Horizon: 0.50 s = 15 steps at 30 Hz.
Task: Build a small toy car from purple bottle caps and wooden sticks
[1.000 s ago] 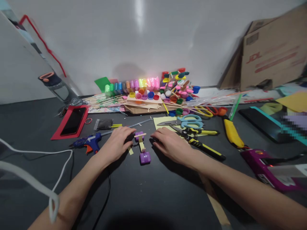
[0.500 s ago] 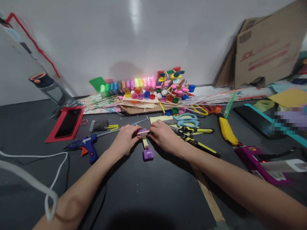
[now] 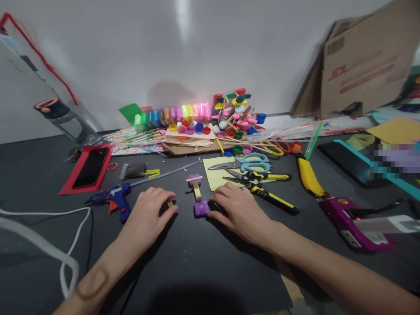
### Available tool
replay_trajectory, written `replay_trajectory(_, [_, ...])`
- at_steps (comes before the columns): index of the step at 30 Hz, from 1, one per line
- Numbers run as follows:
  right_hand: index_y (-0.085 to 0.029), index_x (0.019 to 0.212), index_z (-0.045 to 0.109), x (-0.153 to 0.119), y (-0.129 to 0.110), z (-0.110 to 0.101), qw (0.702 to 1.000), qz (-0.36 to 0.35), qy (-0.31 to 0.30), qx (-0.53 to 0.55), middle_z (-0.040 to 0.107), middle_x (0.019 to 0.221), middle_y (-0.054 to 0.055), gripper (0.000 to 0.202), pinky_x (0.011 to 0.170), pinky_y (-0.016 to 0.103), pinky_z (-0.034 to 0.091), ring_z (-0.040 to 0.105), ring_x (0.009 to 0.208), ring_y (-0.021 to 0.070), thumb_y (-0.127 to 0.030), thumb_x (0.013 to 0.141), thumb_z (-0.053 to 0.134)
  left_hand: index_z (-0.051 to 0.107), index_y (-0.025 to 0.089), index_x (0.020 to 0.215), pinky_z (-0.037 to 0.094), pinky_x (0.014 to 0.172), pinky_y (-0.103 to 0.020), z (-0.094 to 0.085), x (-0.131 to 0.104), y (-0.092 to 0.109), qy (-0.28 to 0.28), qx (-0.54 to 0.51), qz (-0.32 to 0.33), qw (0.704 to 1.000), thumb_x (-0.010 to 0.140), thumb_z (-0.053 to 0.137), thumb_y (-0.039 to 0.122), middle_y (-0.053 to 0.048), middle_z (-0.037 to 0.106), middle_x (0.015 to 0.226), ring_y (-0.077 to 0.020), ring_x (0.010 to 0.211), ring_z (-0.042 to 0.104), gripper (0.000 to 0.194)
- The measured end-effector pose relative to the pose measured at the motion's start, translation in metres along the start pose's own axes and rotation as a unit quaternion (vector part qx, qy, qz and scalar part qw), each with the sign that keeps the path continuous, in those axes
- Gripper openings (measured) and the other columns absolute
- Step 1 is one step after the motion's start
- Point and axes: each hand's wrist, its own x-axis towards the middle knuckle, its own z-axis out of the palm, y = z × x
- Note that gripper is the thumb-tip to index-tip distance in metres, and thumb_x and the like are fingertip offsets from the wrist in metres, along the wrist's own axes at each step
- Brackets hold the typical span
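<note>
A small craft piece lies in the middle of the dark table: a pale wooden strip [image 3: 197, 191] joins a purple block [image 3: 201, 209] at the near end to another purple part at the far end, with a thin stick across it. My left hand [image 3: 147, 212] is left of it, thumb and forefinger apart. Between those fingertips shows a small tan piece [image 3: 170, 204], apparently on the table. My right hand [image 3: 241, 212] rests at the near block's right side, thumb and fingers apart; whether the thumb touches the block I cannot tell.
Left are a blue glue gun [image 3: 120, 199], a phone [image 3: 90, 168] and a white cable [image 3: 42, 249]. Blue-handled scissors [image 3: 254, 163] and yellow-black pliers [image 3: 272, 197] lie behind my right hand. Paint pots [image 3: 190, 130] line the back; a purple device [image 3: 348, 218] is at right.
Both hands have let go of the craft piece's far end and come nearer. My left hand has moved off leftward; my right hand has come down beside the near purple block.
</note>
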Motion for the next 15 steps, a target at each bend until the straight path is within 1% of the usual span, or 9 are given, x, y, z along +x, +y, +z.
replay_trajectory(2, [-0.017, 0.093, 0.068, 0.001, -0.003, 0.004, 1.0, -0.006, 0.001, 0.001, 0.067, 0.092, 0.01, 0.019, 0.078, 0.038, 0.044, 0.057, 0.092, 0.0268, -0.036, 0.093, 0.066, 0.068, 0.02, 0.103, 0.046, 0.083, -0.042, 0.007, -0.003, 0.014, -0.013, 0.004, 0.007, 1.0, 0.091, 0.065, 0.029, -0.006, 0.072, 0.099, -0.0265, 0.095, 0.062, 0.015])
replay_trajectory(4, [-0.016, 0.088, 0.067, 0.002, -0.006, 0.007, 1.0, -0.017, 0.001, 0.005, 0.067, 0.088, 0.009, 0.016, 0.078, 0.037, 0.044, 0.056, 0.088, 0.0251, -0.032, 0.093, 0.066, 0.066, 0.019, 0.109, 0.045, 0.083, -0.043, 0.015, -0.002, 0.028, -0.021, 0.02, 0.012, 0.999, 0.091, 0.066, 0.034, -0.007, 0.072, 0.101, -0.0279, 0.096, 0.061, 0.024])
replay_trajectory(7, [-0.016, 0.086, 0.067, 0.003, -0.008, 0.01, 1.0, -0.026, 0.008, 0.011, 0.066, 0.086, 0.009, 0.014, 0.078, 0.036, 0.045, 0.055, 0.084, 0.0237, -0.027, 0.093, 0.065, 0.063, 0.017, 0.116, 0.044, 0.083, -0.043, 0.027, 0.002, 0.041, -0.009, 0.041, 0.011, 0.999, 0.092, 0.064, 0.04, -0.009, 0.071, 0.107, -0.0291, 0.097, 0.061, 0.034])
replay_trajectory(11, [-0.016, 0.087, 0.066, 0.002, -0.011, 0.015, 0.999, -0.03, 0.019, 0.019, 0.066, 0.087, 0.009, 0.011, 0.079, 0.036, 0.045, 0.053, 0.085, 0.0238, -0.024, 0.094, 0.064, 0.062, 0.019, 0.116, 0.043, 0.081, -0.042, 0.036, 0.007, 0.043, 0.004, 0.049, 0.002, 0.999, 0.092, 0.062, 0.04, -0.009, 0.071, 0.106, -0.029, 0.096, 0.061, 0.032])
replay_trajectory(15, [-0.016, 0.088, 0.066, 0.002, -0.01, 0.017, 0.999, -0.033, 0.022, 0.032, 0.065, 0.088, 0.008, 0.01, 0.08, 0.036, 0.045, 0.053, 0.085, 0.0236, -0.022, 0.095, 0.062, 0.062, 0.019, 0.115, 0.043, 0.08, -0.041, 0.038, 0.006, 0.039, 0.004, 0.052, 0.002, 0.999, 0.092, 0.064, 0.04, -0.008, 0.07, 0.103, -0.0288, 0.095, 0.061, 0.031])
